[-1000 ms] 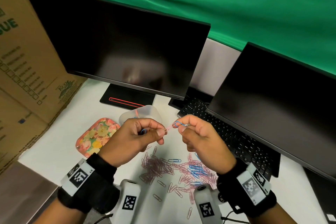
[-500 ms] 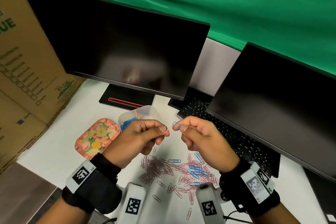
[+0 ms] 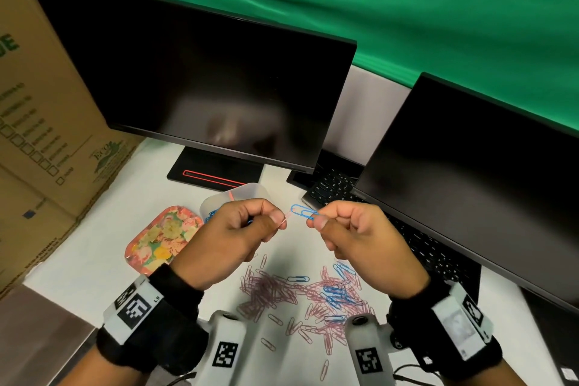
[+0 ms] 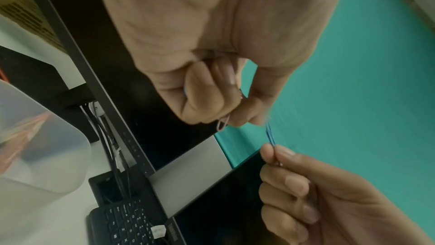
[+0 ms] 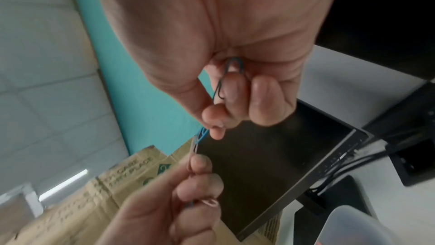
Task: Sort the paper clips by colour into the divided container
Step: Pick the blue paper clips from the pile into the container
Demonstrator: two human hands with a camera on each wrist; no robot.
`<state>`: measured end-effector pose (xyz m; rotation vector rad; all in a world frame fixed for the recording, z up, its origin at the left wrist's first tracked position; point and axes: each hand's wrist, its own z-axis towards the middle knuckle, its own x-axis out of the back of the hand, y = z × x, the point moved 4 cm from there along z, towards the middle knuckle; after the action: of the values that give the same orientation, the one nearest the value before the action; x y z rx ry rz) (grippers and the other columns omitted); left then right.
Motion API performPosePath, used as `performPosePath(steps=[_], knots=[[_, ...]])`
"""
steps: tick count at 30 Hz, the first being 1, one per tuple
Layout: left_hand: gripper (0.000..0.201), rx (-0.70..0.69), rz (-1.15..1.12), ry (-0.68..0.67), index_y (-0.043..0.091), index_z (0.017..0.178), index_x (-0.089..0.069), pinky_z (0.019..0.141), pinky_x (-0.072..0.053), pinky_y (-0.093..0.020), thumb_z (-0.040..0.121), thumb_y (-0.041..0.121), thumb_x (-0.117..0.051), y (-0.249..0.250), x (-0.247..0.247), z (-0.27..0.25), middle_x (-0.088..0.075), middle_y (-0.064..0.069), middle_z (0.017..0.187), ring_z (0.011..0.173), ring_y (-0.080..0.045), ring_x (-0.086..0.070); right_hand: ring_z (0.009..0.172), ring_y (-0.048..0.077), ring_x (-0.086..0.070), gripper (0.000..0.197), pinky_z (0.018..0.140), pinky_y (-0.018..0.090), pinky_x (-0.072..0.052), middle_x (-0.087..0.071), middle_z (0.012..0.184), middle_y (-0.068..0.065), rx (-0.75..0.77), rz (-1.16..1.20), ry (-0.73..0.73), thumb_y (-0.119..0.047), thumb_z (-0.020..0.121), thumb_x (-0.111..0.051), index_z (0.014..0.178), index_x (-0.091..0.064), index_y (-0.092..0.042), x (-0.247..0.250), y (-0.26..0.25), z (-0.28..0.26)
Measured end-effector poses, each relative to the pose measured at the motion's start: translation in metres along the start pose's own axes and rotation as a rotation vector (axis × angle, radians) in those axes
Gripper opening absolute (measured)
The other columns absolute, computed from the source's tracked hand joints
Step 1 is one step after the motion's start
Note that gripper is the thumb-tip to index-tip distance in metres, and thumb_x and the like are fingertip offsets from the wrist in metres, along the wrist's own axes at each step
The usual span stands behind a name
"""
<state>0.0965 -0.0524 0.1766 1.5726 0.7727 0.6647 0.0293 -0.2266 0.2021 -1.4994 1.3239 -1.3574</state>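
Both hands are raised above the desk. My left hand (image 3: 250, 229) pinches a pink paper clip (image 3: 283, 219) between thumb and forefinger; more clips sit in its curled fingers. My right hand (image 3: 338, 229) pinches blue paper clips (image 3: 302, 212), and another blue clip (image 5: 231, 74) lies inside its curled fingers. The pink and blue clips meet tip to tip between the hands (image 5: 196, 140). Below lies a pile of pink and blue clips (image 3: 313, 294) on the white desk. A translucent divided container (image 3: 250, 193) stands behind the left hand, blue clips (image 3: 211, 215) visible in it.
A flowered tray (image 3: 163, 236) lies left of the container. Two dark monitors (image 3: 200, 81) (image 3: 476, 172) stand behind, with a black keyboard (image 3: 432, 257) under the right one. Cardboard boxes (image 3: 47, 122) line the left edge.
The two hands have drawn slightly apart, so the pink and blue clips now show stretched between them. The left hand shifted a little right, uncovering blue clips in the container.
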Motion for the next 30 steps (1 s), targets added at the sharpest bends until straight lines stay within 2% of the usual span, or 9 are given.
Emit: performPosePath(steps=[4, 7, 12, 16, 18, 24, 26, 28, 30], knots=[[0.021, -0.024, 0.011, -0.015, 0.022, 0.074, -0.066, 0.046, -0.025, -0.019, 0.088, 0.033, -0.055, 0.004, -0.005, 0.000, -0.045, 0.001, 0.065, 0.049, -0.013, -0.026, 0.055, 0.013, -0.042, 0.015, 0.051, 0.024, -0.036, -0.050, 0.053, -0.006, 0.115, -0.077, 0.071, -0.017, 0.092, -0.060, 0.080, -0.068, -0.011, -0.004, -0.006, -0.005], [0.021, -0.028, 0.016, -0.009, 0.022, 0.074, -0.066, 0.046, -0.024, -0.020, 0.087, 0.033, -0.055, 0.007, -0.005, 0.000, -0.045, 0.000, 0.065, 0.048, -0.012, -0.027, 0.054, 0.015, -0.042, 0.016, 0.051, 0.029, -0.036, -0.050, 0.052, -0.005, 0.169, -0.099, 0.103, -0.019, 0.092, -0.060, 0.078, -0.067, -0.015, -0.006, -0.009, -0.008], [0.020, -0.025, -0.009, 0.013, 0.022, 0.073, -0.067, 0.044, -0.025, -0.019, 0.086, 0.033, -0.055, 0.011, -0.005, -0.002, -0.046, 0.001, 0.064, 0.047, -0.009, -0.028, 0.048, 0.012, -0.035, 0.017, 0.046, 0.028, -0.031, -0.048, 0.050, -0.005, 0.246, -0.123, 0.175, -0.020, 0.093, -0.060, 0.077, -0.066, -0.019, -0.009, -0.010, -0.009], [0.021, -0.021, -0.048, 0.036, 0.021, 0.072, -0.066, 0.043, -0.026, -0.018, 0.086, 0.033, -0.056, 0.013, -0.008, -0.003, -0.045, 0.001, 0.063, 0.046, -0.009, -0.028, 0.048, 0.030, -0.040, 0.016, 0.046, 0.040, -0.036, -0.053, 0.054, 0.011, 0.313, -0.175, 0.226, -0.029, 0.092, -0.057, 0.078, -0.064, -0.025, -0.011, -0.012, -0.011], [0.021, -0.021, -0.037, 0.047, 0.022, 0.073, -0.067, 0.044, -0.026, -0.019, 0.085, 0.034, -0.056, 0.014, -0.008, -0.004, -0.045, 0.002, 0.063, 0.046, -0.009, -0.028, 0.050, 0.032, -0.041, 0.016, 0.047, 0.043, -0.037, -0.051, 0.056, 0.015, 0.326, -0.186, 0.238, -0.031, 0.091, -0.056, 0.078, -0.063, -0.025, -0.011, -0.012, -0.011], [0.021, -0.046, 0.021, 0.128, 0.022, 0.073, -0.067, 0.044, -0.026, -0.022, 0.083, 0.037, -0.056, 0.021, -0.006, -0.006, -0.046, 0.003, 0.063, 0.048, -0.013, -0.029, 0.052, 0.034, -0.045, 0.018, 0.048, 0.046, -0.041, -0.054, 0.059, 0.017, 0.338, -0.210, 0.249, -0.032, 0.092, -0.055, 0.079, -0.063, -0.021, -0.009, -0.010, -0.011], [0.020, -0.041, 0.024, 0.137, 0.022, 0.073, -0.066, 0.044, -0.025, -0.022, 0.083, 0.035, -0.056, 0.024, -0.005, -0.006, -0.045, 0.001, 0.063, 0.049, -0.013, -0.028, 0.050, 0.033, -0.043, 0.017, 0.046, 0.042, -0.040, -0.053, 0.057, 0.015, 0.348, -0.243, 0.251, -0.029, 0.093, -0.056, 0.080, -0.063, -0.020, -0.007, -0.010, -0.011], [0.021, -0.038, 0.055, 0.137, 0.021, 0.072, -0.066, 0.045, -0.024, -0.023, 0.090, 0.030, -0.058, 0.027, -0.005, -0.007, -0.044, -0.002, 0.064, 0.050, -0.014, -0.029, 0.046, 0.017, -0.040, 0.014, 0.046, 0.032, -0.038, -0.051, 0.053, 0.005, 0.405, -0.343, 0.264, -0.023, 0.093, -0.059, 0.082, -0.065, -0.019, -0.005, -0.013, -0.012], [0.022, -0.064, 0.174, 0.157, 0.020, 0.073, -0.065, 0.046, -0.029, -0.023, 0.094, 0.022, -0.058, 0.032, -0.003, -0.007, -0.048, -0.003, 0.063, 0.051, -0.013, -0.034, 0.053, 0.011, -0.046, 0.011, 0.052, 0.024, -0.040, -0.055, 0.058, -0.003, 0.471, -0.518, 0.268, -0.021, 0.093, -0.058, 0.086, -0.067, -0.020, -0.004, -0.018, -0.012]])
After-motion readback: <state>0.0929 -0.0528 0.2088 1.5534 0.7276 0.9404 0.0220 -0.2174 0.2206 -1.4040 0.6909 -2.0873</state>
